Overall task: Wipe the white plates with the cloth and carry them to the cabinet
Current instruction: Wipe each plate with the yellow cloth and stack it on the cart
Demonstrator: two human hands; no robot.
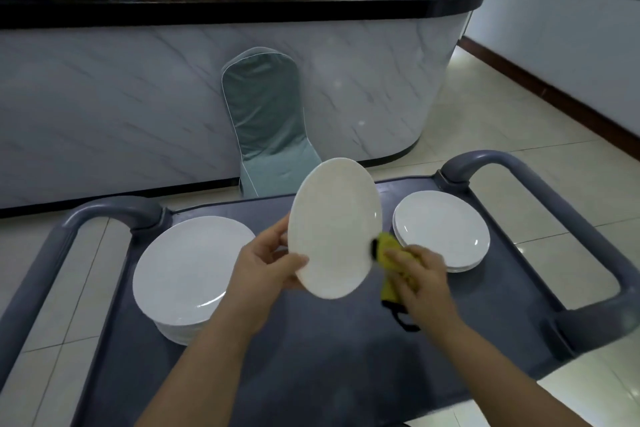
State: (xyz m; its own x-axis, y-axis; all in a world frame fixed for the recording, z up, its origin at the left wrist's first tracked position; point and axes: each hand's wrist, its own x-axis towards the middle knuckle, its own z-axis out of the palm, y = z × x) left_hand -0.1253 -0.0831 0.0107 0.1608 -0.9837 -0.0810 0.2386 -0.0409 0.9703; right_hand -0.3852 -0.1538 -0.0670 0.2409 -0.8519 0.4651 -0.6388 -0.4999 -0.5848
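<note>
Item 1, cart (311,367): a grey service cart with a raised lip round its dark deck and 2 looped handles, one at the left end (52,253) and one at the right end (561,218).

Item 2, held plate (334,229): 1 white plate is held above the middle of the cart, tilted close to upright, its lower edge apart from the deck.

Item 3, left hand (266,263): it grips the plate's lower left rim, thumb across the near face and fingers curled behind.

Item 4, right hand (422,274): its fingers are curled round a yellow cloth (389,248), which touches the plate's right rim. A dark-trimmed end of the cloth hangs below the hand, over the deck.

Item 5, left stack (188,274): a tall pile of white plates sits on the cart's left part, its rim near the left lip.

Item 6, right stack (441,236): a lower pile sits at the cart's far right part, just beside the cloth hand and near the right handle's base.

Item 7, room: dark deck shows between the 2 stacks and across the cart's near half. Beyond the cart's far edge stands a covered chair (266,128) against a marble-patterned counter (121,97). Tiled floor (502,121) shows past the cart's right end.
</note>
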